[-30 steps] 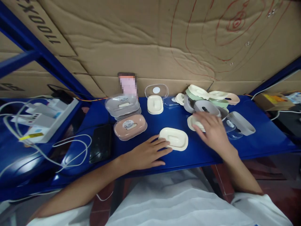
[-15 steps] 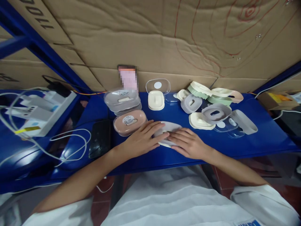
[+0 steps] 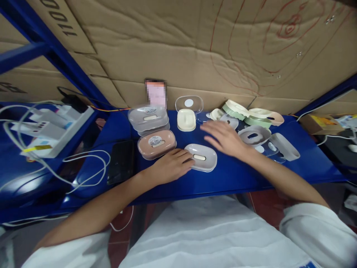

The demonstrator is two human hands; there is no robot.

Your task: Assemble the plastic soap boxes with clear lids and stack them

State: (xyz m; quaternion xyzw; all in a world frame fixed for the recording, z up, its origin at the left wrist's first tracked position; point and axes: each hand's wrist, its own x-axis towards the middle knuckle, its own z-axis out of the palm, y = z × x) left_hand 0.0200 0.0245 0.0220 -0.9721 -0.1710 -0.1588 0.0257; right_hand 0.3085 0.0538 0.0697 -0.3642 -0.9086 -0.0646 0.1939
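A grey oval soap dish (image 3: 208,163) with a cream bar showing through its slot lies flat on the blue table. My left hand (image 3: 175,163) grips its left end, fingers closed over the rim. My right hand (image 3: 223,136), fingers stretched out and holding nothing, is above the table beyond the dish. Partly hidden behind it is a small grey dish (image 3: 231,121). A cream dish-shaped piece (image 3: 186,120) sits to its left, with a clear lid (image 3: 189,104) propped behind. Left of my hands are a pink covered soap dish (image 3: 157,144) and grey covered ones (image 3: 149,117).
On the right lie a grey slotted piece (image 3: 254,135), a grey tray (image 3: 285,146), clear lids and green and cream pieces (image 3: 237,108). A phone (image 3: 156,93) leans against the cardboard wall. A black flat device (image 3: 120,162), white cables and a power strip (image 3: 75,130) are leftward.
My right hand has let go of the grey soap dish and moved up and away. My left hand stays at the dish's left end, and its top now shows.
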